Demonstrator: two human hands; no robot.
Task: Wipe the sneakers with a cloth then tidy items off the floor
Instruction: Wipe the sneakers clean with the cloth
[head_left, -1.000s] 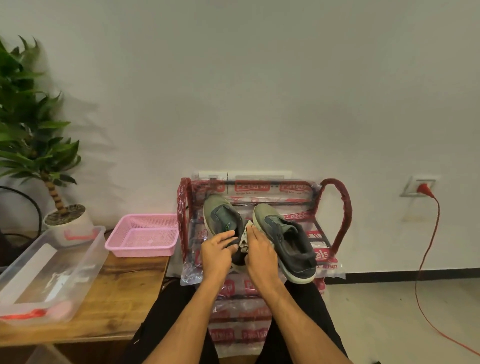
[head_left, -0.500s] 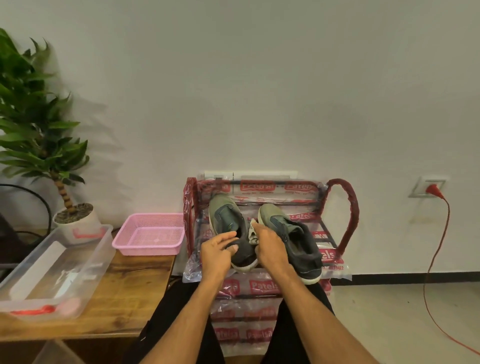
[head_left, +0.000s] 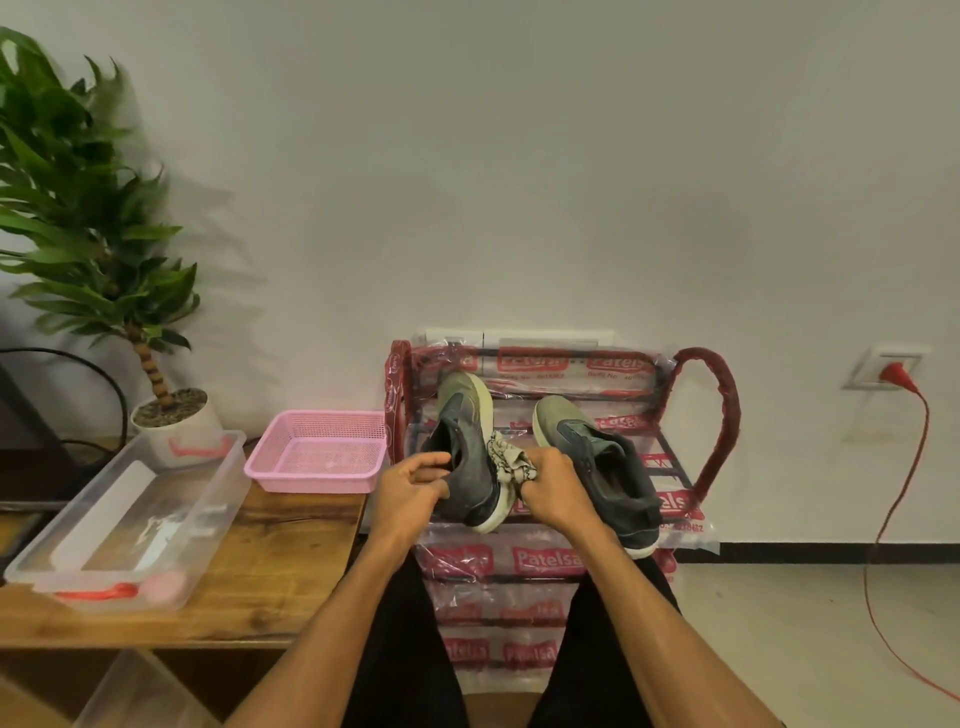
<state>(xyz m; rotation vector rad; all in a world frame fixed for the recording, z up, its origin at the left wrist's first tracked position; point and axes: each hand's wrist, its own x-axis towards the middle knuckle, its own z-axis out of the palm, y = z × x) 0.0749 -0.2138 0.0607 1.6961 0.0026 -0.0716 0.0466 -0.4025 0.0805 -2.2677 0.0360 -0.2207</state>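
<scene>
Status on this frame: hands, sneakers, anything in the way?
Left hand grips left sneaker at collar, tilted. Right hand holds cloth against its side. Other sneaker on rack. Nothing blocking.

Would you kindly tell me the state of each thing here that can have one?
Left shoe: tilted, held at its opening by the left hand.
Right shoe: upright on the rack.
Cloth: bunched, gripped in the right hand.
Red plug: in the wall socket.
Pink basket: upright on the table.
</scene>
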